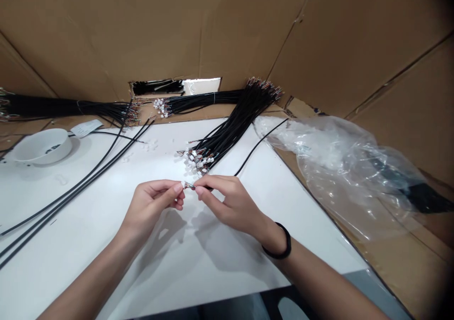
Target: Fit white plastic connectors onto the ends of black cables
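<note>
I have one white connector (183, 184) pinched firmly between my left hand's (151, 200) thumb and forefinger, and one black cable (210, 188) nipped near its bared wires (190, 186) by my right hand (236, 201). My fingertips nearly meet, wrists angled inward; my right fingers hide part of the cable. Just beyond the grip lies one heap of cables (232, 130). Left of it I count three long cables (88, 180) and one white bowl (63, 142); a clear bag (336, 152) sprawls right.
</note>
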### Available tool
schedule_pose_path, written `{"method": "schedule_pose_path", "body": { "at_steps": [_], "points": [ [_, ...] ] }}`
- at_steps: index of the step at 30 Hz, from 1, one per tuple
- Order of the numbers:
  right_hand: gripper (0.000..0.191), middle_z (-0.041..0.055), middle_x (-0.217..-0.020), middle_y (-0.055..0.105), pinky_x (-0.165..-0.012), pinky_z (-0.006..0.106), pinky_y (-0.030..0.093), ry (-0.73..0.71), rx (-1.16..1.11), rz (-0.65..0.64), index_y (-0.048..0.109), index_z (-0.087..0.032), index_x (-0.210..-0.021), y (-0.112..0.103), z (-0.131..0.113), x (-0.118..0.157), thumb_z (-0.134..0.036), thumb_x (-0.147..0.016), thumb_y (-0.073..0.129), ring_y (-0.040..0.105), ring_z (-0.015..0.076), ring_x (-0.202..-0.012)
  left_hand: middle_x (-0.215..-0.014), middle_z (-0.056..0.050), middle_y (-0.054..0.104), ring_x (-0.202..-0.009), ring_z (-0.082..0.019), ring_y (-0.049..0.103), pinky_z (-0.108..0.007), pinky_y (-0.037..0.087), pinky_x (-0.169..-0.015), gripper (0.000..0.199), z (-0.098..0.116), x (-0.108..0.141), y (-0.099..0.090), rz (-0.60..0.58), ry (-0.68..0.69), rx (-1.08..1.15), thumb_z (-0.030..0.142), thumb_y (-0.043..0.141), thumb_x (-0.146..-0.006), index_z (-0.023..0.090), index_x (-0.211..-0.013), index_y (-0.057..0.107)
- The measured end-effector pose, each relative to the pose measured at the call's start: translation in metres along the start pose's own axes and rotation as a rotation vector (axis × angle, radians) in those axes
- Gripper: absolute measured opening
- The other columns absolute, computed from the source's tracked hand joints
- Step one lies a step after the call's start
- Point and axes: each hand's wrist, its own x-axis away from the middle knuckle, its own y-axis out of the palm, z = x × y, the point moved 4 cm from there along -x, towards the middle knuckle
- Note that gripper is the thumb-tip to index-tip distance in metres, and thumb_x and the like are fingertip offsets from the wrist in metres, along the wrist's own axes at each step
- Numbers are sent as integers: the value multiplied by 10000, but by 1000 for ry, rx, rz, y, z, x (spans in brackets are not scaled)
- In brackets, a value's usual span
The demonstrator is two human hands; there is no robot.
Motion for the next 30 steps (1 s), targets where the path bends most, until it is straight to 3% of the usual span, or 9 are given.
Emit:
{"method": "schedule_pose_path", "body": {
  "at_steps": [6, 13, 20, 30],
  "points": [
    [162, 9, -674, 580, -571, 204, 346, -62, 16, 57, 620, -107, -791, 1, -2, 0, -173, -876, 498, 429, 66, -563, -658, -28, 589, -614, -100, 527, -199, 450, -602, 241, 2, 0, 1, 67, 56, -144, 331, 632, -806, 121, -690, 656],
    [192, 24, -630, 556, -564, 231, 330, -171, 230, 79, 628, -100, -759, 3, -3, 6, -164, -860, 478, 461, 98, -576, -635, -31, 588, -600, -103, 525, -199, 448, -585, 252, 2, 2, 4, 115, 34, -214, 333, 636, -792, 112, -671, 654],
    [224, 8, -585, 513, -528, 249, 298, -173, 350, 77, 617, -122, -702, 6, -3, 7, -166, -846, 452, 411, 103, -544, -635, -24, 599, -610, -102, 543, -181, 452, -574, 252, 8, 4, 8, 169, 34, -332, 338, 623, -793, 119, -673, 661],
    [186, 0, -576, 452, -526, 293, 233, -272, 616, 92, 567, -131, -672, 12, -7, 10, -138, -825, 461, 367, 119, -543, -869, -48, 687, -736, -139, 615, -191, 490, -610, 204, 2, 7, 7, 263, 173, -588, 292, 614, -782, 129, -844, 718]
  ]
}}
